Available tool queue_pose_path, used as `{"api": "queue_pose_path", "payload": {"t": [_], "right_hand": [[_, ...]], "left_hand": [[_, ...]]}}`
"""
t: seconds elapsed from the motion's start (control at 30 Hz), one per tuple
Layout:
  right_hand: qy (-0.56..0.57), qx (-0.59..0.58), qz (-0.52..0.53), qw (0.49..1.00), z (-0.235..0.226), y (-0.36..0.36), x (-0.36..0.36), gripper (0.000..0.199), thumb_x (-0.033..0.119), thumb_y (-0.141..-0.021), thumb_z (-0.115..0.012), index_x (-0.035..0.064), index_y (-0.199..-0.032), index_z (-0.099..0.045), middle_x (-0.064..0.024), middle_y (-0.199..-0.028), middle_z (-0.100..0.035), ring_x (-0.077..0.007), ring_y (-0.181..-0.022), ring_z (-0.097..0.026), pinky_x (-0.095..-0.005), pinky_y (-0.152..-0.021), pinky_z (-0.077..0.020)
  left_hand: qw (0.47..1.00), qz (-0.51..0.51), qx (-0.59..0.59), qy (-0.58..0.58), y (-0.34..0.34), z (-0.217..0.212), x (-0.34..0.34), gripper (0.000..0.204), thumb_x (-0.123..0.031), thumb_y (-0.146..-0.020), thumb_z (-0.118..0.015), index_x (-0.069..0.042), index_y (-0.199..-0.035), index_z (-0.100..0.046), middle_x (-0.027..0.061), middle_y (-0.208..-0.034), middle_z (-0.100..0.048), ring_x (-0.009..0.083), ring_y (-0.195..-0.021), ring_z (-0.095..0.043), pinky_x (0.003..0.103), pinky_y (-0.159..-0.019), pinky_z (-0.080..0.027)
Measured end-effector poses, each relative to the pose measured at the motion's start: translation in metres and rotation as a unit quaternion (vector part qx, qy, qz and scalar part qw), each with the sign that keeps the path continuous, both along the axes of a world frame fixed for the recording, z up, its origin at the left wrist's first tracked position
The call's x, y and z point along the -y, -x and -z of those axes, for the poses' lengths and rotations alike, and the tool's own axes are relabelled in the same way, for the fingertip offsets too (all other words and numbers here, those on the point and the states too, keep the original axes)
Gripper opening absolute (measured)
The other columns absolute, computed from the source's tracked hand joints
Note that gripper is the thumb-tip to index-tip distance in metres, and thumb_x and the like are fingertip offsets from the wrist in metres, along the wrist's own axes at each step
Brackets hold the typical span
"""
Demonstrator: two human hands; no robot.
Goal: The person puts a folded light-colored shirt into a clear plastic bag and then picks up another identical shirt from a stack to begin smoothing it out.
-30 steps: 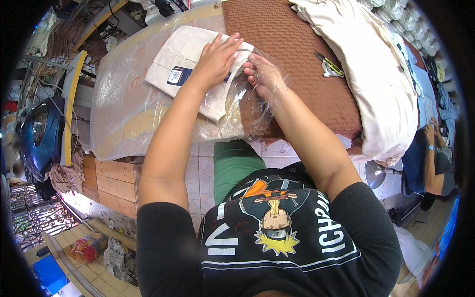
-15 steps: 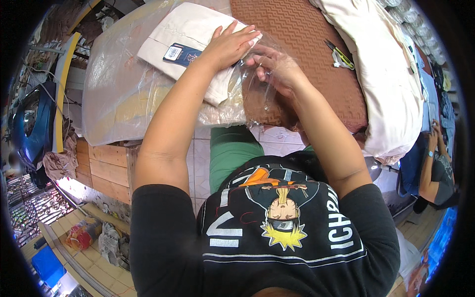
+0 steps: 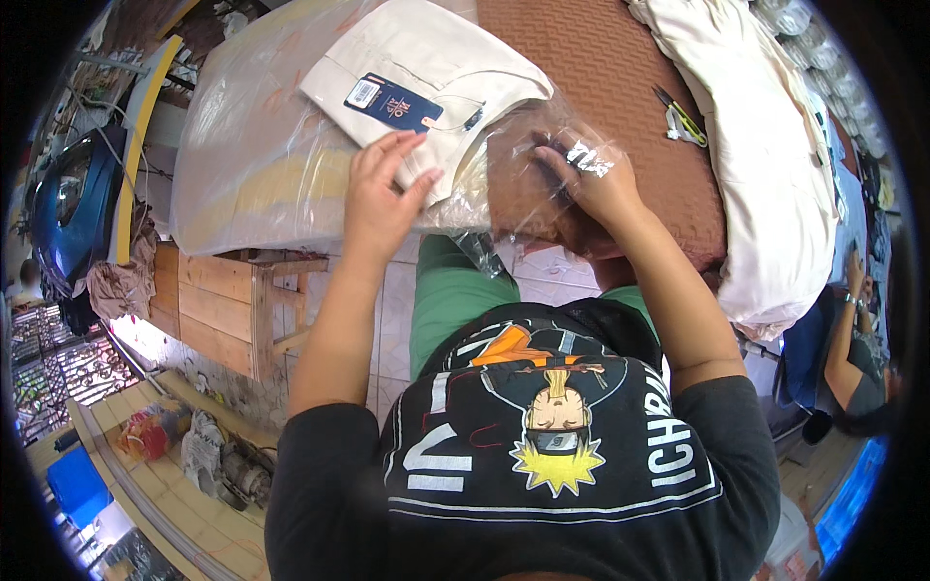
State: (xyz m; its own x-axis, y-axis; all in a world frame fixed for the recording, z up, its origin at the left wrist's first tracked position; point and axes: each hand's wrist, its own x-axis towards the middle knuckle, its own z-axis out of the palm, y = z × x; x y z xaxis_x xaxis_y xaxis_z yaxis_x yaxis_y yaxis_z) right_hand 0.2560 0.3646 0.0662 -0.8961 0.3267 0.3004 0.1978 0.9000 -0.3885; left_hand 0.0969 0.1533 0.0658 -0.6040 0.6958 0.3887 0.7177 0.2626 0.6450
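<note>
A folded cream pair of trousers [image 3: 455, 48] lies on the table in front of me, with a navy hang tag [image 3: 387, 102] on its upper side. My left hand [image 3: 386, 194] is at the near edge of the trousers, its thumb and fingers apart, the fingertips close to the tag. A clear plastic bag [image 3: 509, 184] spreads from the right end of the trousers toward my right hand [image 3: 599, 184]. That hand holds the bag, with shiny film over its fingers. Part of the right fingers is hidden by the film.
Plastic sheeting [image 3: 252, 165] covers the table's left part, a brown textured cloth [image 3: 668, 184] its right. Yellow-green thread snips [image 3: 683, 116] lie on the cloth beside piled cream fabric [image 3: 775, 194]. A wooden stool [image 3: 223, 310] stands at left. Another person's arm [image 3: 845, 339] shows at far right.
My left hand has come off the top of the trousers toward me, uncovering the whole tag. My right hand has shifted slightly right and nearer, stretching the bag.
</note>
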Motion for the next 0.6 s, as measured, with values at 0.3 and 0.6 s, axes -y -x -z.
{"api": "queue_pose_path", "payload": {"t": [0.3, 0.6], "right_hand": [[-0.108, 0.004, -0.119, 0.987, 0.004, -0.016, 0.026, 0.055, 0.034, -0.08, -0.061, 0.0119, -0.128, -0.046, -0.0156, -0.136, -0.038, -0.033, -0.126, -0.035, -0.0499, -0.103, -0.027], [-0.115, 0.035, -0.104, 0.987, -0.001, -0.054, 0.024, 0.051, 0.03, -0.075, -0.066, 0.0104, -0.12, -0.051, -0.0145, -0.127, -0.045, -0.0307, -0.12, -0.041, -0.0456, -0.101, -0.031]], "left_hand": [[0.998, 0.015, -0.058, 0.012, -0.028, 0.009, 0.032, 0.046, -0.028, -0.071, -0.071, -0.009, -0.111, -0.058, 0.0083, -0.112, -0.053, 0.0278, -0.108, -0.045, 0.039, -0.09, -0.037], [0.986, -0.055, 0.106, -0.114, -0.041, 0.023, 0.028, 0.052, -0.028, -0.085, -0.06, 0.0, -0.124, -0.042, 0.0146, -0.124, -0.046, 0.0269, -0.116, -0.044, 0.038, -0.1, -0.032]]}}
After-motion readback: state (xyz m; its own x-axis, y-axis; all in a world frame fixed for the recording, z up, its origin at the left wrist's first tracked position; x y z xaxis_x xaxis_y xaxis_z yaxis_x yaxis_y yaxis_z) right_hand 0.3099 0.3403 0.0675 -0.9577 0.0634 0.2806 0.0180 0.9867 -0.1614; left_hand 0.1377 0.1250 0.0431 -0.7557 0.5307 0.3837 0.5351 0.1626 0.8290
